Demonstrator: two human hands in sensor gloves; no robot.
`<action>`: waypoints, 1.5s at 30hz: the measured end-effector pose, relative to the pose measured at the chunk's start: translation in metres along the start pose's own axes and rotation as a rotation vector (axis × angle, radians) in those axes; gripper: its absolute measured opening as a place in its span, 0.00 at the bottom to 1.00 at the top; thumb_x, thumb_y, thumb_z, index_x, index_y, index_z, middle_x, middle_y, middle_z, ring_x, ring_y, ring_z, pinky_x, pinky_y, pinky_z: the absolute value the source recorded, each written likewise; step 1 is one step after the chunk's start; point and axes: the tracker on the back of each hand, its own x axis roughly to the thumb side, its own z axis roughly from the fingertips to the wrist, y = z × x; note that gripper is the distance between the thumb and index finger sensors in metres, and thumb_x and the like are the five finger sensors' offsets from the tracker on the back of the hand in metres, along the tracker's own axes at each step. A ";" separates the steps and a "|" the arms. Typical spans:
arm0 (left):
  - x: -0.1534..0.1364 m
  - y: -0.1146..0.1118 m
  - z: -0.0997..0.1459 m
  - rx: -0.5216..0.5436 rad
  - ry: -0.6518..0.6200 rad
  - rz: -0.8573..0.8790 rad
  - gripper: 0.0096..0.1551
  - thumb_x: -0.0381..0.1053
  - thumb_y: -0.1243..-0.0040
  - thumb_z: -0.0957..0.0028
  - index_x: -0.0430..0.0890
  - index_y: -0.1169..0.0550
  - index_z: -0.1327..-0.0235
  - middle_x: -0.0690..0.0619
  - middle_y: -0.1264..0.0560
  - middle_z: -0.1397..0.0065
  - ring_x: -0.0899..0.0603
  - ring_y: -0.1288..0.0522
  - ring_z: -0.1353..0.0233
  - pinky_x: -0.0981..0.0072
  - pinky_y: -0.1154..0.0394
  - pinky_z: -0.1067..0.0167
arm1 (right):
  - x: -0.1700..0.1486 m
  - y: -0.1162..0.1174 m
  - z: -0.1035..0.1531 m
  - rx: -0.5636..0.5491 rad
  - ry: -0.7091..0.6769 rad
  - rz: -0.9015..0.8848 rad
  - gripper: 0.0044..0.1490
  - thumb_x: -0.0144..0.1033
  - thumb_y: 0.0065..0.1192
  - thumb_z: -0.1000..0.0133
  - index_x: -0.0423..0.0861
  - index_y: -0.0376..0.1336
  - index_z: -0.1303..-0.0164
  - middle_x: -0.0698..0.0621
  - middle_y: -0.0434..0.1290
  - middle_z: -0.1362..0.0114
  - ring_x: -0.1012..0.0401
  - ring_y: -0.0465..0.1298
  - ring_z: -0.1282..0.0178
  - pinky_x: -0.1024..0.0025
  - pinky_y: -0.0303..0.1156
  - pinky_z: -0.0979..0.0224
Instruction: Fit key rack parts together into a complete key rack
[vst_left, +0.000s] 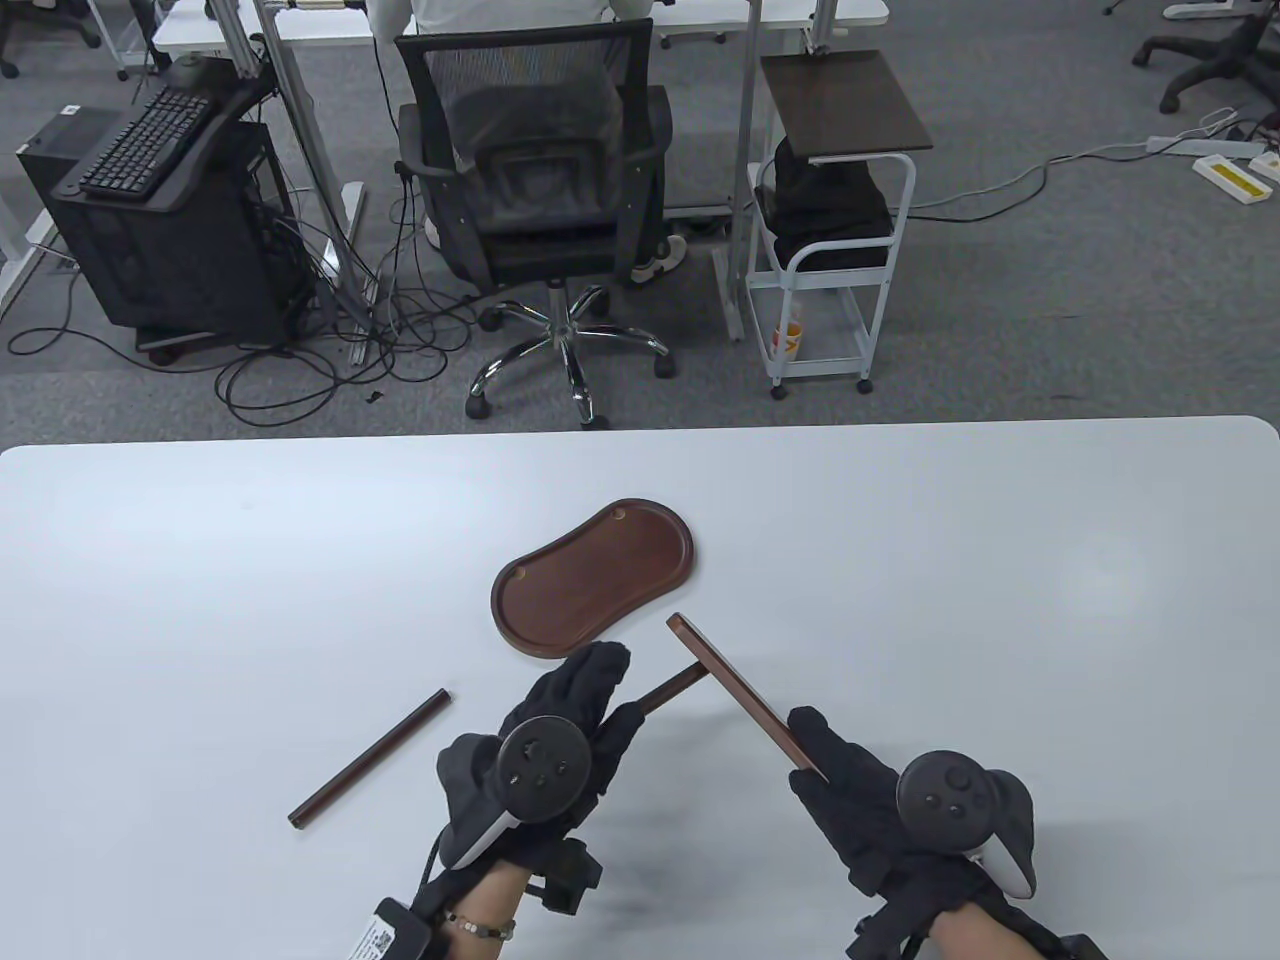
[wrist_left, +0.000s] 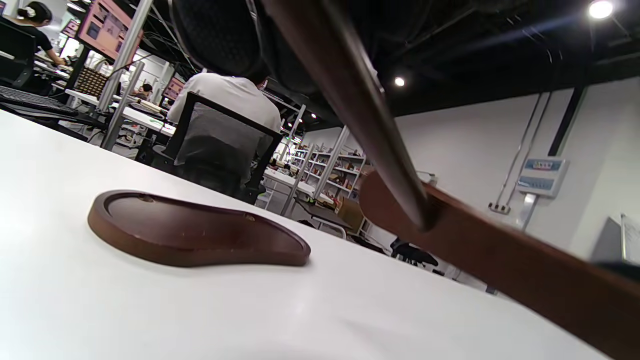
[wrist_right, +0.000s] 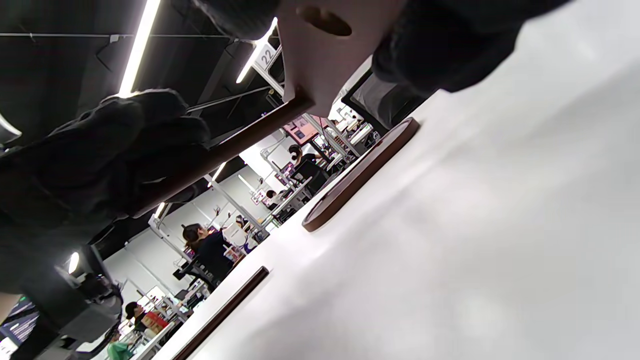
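Above the counter (vst_left: 900, 520), the left hand (vst_left: 560, 740) grips a rod (vst_left: 672, 690) meeting the bar (vst_left: 740, 690) gripped by the right hand (vst_left: 860, 790). The tray (vst_left: 590, 590) and a spare rod (vst_left: 370, 758) lie nearby.

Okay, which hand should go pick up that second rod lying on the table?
Probably the left. The loose rod lies on the table just left of the left hand, while the right hand is farther away and grips the flat bar. The left would first have to release its held rod.
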 end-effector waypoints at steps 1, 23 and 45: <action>-0.004 0.003 0.000 0.009 0.009 0.002 0.34 0.64 0.57 0.39 0.55 0.40 0.20 0.51 0.35 0.14 0.41 0.30 0.19 0.41 0.29 0.28 | -0.001 -0.001 0.000 -0.003 0.004 -0.008 0.38 0.49 0.48 0.36 0.46 0.52 0.16 0.35 0.72 0.36 0.45 0.77 0.61 0.64 0.76 0.69; -0.172 0.004 0.033 -0.302 0.569 -0.302 0.44 0.65 0.46 0.43 0.52 0.44 0.17 0.47 0.37 0.12 0.36 0.35 0.16 0.34 0.34 0.27 | -0.014 -0.009 -0.001 -0.037 0.081 -0.135 0.39 0.49 0.48 0.35 0.45 0.51 0.16 0.34 0.71 0.36 0.44 0.76 0.60 0.63 0.76 0.68; -0.203 -0.010 0.042 -0.404 0.714 -0.634 0.27 0.56 0.38 0.46 0.55 0.28 0.33 0.52 0.32 0.19 0.40 0.29 0.22 0.39 0.30 0.28 | -0.014 -0.007 0.000 -0.026 0.084 -0.136 0.39 0.49 0.48 0.35 0.45 0.51 0.16 0.34 0.71 0.35 0.44 0.76 0.59 0.63 0.77 0.67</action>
